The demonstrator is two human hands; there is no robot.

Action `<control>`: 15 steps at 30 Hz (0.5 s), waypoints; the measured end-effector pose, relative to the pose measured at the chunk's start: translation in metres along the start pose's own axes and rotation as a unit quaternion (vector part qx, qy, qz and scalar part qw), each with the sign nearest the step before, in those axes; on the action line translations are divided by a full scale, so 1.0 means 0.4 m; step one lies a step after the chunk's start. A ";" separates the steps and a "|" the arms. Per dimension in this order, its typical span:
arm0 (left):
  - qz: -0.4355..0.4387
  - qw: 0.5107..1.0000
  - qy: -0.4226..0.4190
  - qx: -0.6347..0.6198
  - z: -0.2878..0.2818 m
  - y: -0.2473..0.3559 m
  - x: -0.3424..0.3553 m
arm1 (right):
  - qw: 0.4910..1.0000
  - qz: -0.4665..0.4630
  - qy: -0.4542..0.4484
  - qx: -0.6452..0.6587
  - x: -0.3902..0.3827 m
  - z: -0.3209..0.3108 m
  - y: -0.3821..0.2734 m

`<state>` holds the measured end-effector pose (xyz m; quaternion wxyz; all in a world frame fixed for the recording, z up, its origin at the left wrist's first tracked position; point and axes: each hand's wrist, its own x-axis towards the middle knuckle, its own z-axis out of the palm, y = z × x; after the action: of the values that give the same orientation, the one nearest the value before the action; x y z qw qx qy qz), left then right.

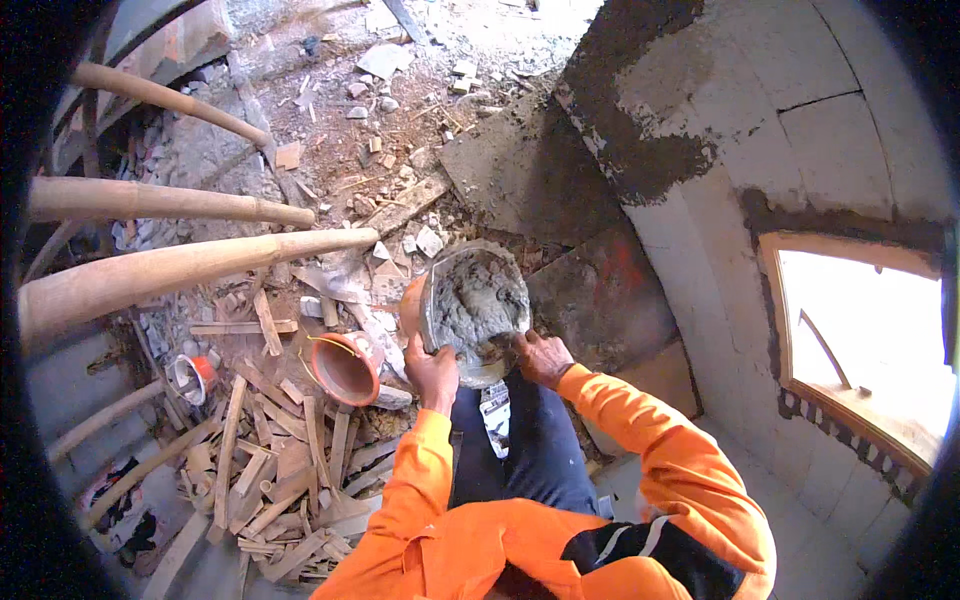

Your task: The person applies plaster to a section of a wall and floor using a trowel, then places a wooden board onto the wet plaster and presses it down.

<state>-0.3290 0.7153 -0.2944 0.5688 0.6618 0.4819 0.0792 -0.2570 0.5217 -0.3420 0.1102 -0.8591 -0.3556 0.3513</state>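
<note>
A round orange bucket (pixel 413 305) of wet grey mortar (pixel 475 300) is held over my legs, its rim coated in grey. My left hand (pixel 432 375) is closed on the bucket's near-left side. My right hand (pixel 540 357) is closed at the near-right rim, its fingertips partly hidden against the mortar. Just left of my left hand, an empty-looking reddish bucket (pixel 345 372) with a yellow handle rests among wood scraps. Between my dark-trousered legs (pixel 540 440) a grey-and-white smeared object (pixel 495 420) shows, too unclear to name.
Bamboo poles (pixel 190 265) cross the left side. Wood offcuts (pixel 255 450) and a small orange-and-white container (pixel 203 376) lie lower left, rubble (pixel 390 105) farther ahead. Grey boards (pixel 600 300) lie beside a block wall (pixel 760 140) with mortar patches and a bright window opening (pixel 855 340) on the right.
</note>
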 end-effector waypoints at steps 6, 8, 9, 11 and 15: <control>0.026 0.999 -0.025 -0.013 -0.007 0.030 -0.035 | 0.991 0.006 -0.014 0.134 -0.139 -0.110 -0.006; 0.054 0.998 -0.008 -0.018 -0.004 0.001 -0.045 | 0.993 0.021 0.006 0.115 -0.165 -0.161 -0.004; 0.033 0.999 -0.017 -0.034 0.004 0.023 -0.062 | 0.997 0.034 0.001 0.066 -0.160 -0.224 -0.006; -0.001 0.997 -0.036 -0.067 0.021 0.075 -0.077 | 0.999 0.034 0.008 0.015 -0.161 -0.270 0.014; 0.007 0.994 -0.013 -0.112 0.037 0.082 -0.102 | 0.998 0.005 0.030 0.053 -0.212 -0.335 0.024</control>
<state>-0.3226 0.6792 -0.2544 0.6450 0.5982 0.4578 0.1285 -0.2031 0.4643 -0.2041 0.1641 -0.8639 -0.3289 0.3443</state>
